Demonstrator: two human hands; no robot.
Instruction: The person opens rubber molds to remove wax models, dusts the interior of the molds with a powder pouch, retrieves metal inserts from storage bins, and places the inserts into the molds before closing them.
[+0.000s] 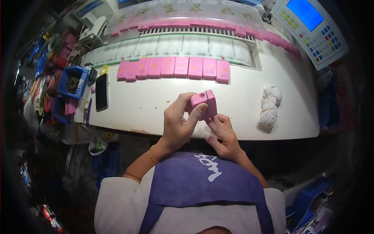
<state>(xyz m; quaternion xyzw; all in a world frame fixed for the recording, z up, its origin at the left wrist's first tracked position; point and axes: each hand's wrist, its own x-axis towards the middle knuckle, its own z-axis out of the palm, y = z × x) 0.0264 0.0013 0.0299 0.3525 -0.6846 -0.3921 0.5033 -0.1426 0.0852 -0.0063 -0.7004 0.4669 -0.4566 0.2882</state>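
Note:
My left hand [181,117] grips a pink rubber mold [210,107], a thick block with a round hole in its top end and a dark seam down its side. The thumb lies across the near face. Just below, my right hand [224,138] has its fingers at the lower end of the mold, with the thumb held apart; whether the fingertips touch it I cannot tell. Beyond both hands, a row of similar pink molds [175,67] lies flat along the table, some with yellow marks and handwriting.
Behind the row is a long glass-topped panel [163,46], then more pink blocks [187,24]. A phone [102,92] and a blue bin [73,82] are at left. A white cloth bundle [269,107] lies right, below a control panel [311,31]. The table [233,128] ends near my apron.

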